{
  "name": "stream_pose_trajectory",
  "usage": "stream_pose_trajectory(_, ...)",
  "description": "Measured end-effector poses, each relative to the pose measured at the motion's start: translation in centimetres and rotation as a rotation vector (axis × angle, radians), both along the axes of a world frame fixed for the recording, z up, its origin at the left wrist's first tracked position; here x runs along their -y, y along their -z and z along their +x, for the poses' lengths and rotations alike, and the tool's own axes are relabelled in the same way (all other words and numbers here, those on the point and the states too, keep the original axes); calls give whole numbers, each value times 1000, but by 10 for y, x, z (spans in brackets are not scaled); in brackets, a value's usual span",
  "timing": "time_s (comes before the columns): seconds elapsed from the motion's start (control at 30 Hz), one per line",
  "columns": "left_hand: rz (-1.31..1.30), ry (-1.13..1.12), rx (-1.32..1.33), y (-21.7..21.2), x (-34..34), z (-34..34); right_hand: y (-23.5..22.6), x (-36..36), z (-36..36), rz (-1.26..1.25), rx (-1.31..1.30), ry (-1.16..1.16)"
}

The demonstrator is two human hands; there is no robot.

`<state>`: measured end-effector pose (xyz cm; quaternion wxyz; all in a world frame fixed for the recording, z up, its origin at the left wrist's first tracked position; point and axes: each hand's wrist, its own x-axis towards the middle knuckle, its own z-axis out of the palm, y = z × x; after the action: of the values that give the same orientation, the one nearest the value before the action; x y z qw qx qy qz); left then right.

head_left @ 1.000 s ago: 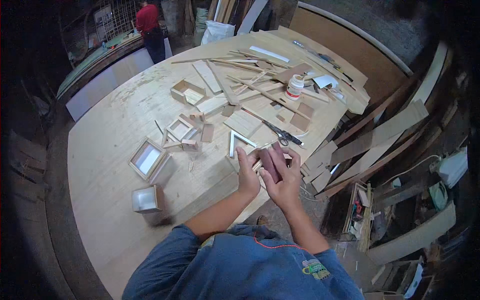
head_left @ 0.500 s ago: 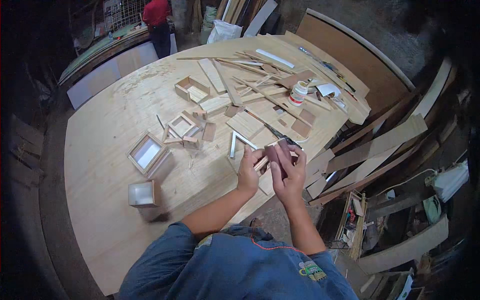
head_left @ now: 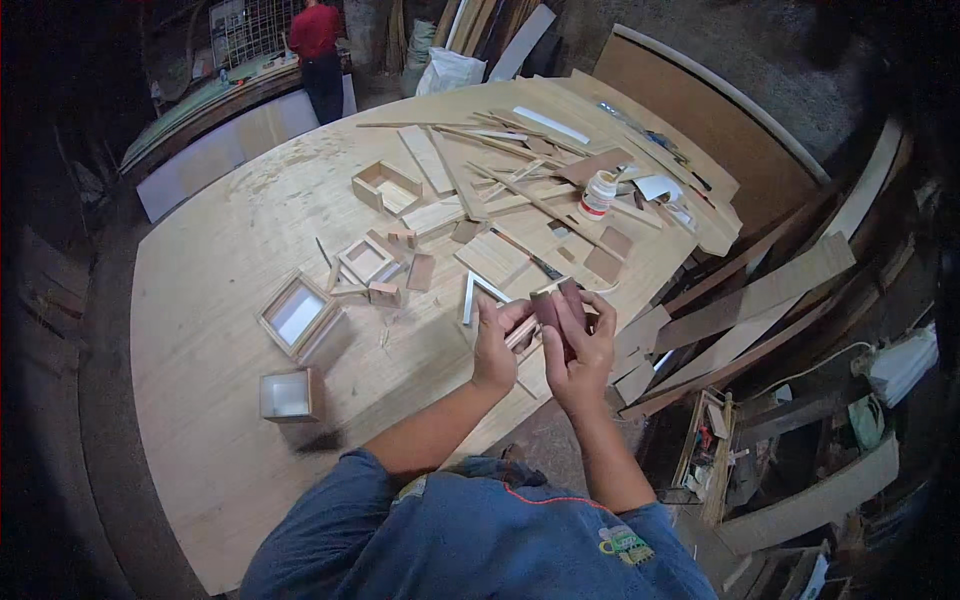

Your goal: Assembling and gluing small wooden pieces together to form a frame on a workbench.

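Note:
Above the near right edge of the table, my left hand (head_left: 495, 352) is closed around a small light wooden frame (head_left: 522, 331); my fingers cover much of it, so its full shape is hidden. My right hand (head_left: 583, 362) grips a folded dark brown sheet of sandpaper (head_left: 546, 309), pressed against the wooden piece. Just beyond the hands lies a white L-shaped strip (head_left: 469, 297). Left of them are a small square frame (head_left: 366, 260), a framed box with a pale inside (head_left: 297, 312) and a smaller open box (head_left: 288, 394).
A glue jar (head_left: 598, 195) stands among wooden strips and offcuts (head_left: 450, 170) at the table's far side. An open wooden tray (head_left: 387, 187) sits left of them. Planks (head_left: 760, 290) lean beyond the right edge. A person in a red top (head_left: 315, 35) stands at a far bench.
The view has shifted slightly. Both hands keep nearly the same place and hold, with the sandpaper still against the wooden piece.

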<state>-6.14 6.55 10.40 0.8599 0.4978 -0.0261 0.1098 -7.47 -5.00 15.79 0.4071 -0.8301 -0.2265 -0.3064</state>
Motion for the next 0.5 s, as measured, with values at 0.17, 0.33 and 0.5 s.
stream_pose_trajectory(0.17,-388,-65,-112,-7,2,2,2,-4,1,-72,123,-300)
stream_pose_trajectory(0.33,-96,-79,22,-5,-3,7,1,-3,10,-65,156,-170)
stream_pose_trajectory(0.5,36,-38,34,-7,-8,8,-6,-5,10,-12,34,-25)
